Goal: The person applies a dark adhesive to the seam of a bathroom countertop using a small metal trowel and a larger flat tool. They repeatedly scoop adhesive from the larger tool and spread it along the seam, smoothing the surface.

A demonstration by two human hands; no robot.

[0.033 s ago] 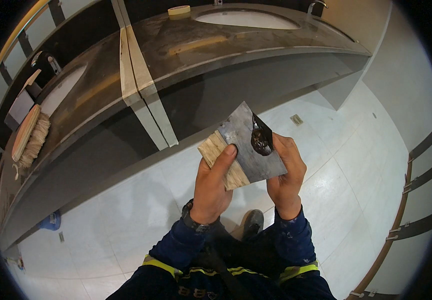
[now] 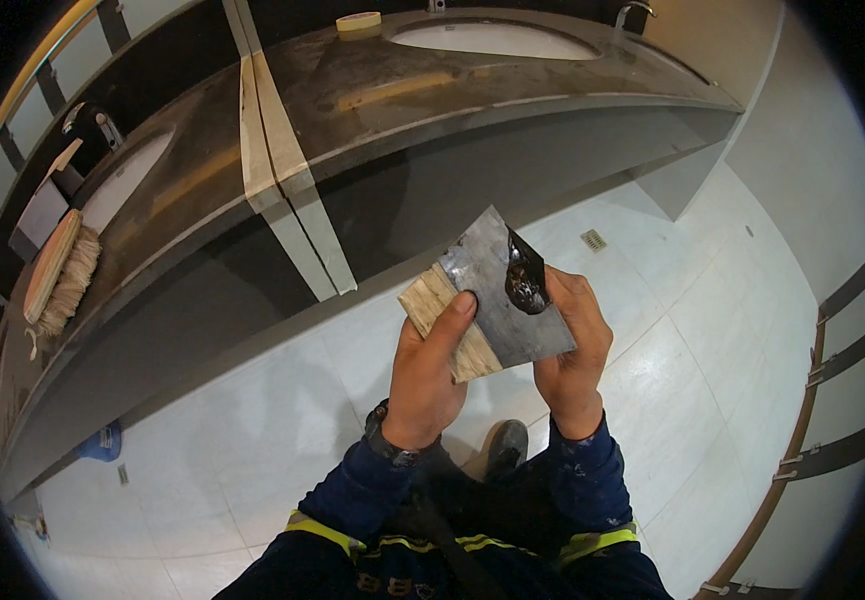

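Observation:
My left hand [image 2: 429, 375] is closed round the pale wooden handle [image 2: 450, 318] of a wide putty knife, thumb on top where wood meets metal. The grey blade [image 2: 498, 300] points up and to the right. A glossy dark lump of paste [image 2: 526, 277] clings near its far right edge. Dark material shows slightly past that edge. My right hand [image 2: 575, 345] is closed at the blade's right edge, its fingertips hidden behind the metal. What these fingers grip cannot be made out. Both hands are above the floor, on the near side of a dark counter [image 2: 393, 125].
Strips of masking tape [image 2: 271, 150] run down the counter's top and front. A wooden brush [image 2: 56, 265] with pale bristles lies at the left by a sink [image 2: 131, 180]. Farther back are a tape roll [image 2: 359, 20] and another sink [image 2: 493, 38]. A blue object [image 2: 103, 441] is under the counter.
The putty knife has shifted a tiny amount to the right and toward me. Both hands keep the same grip.

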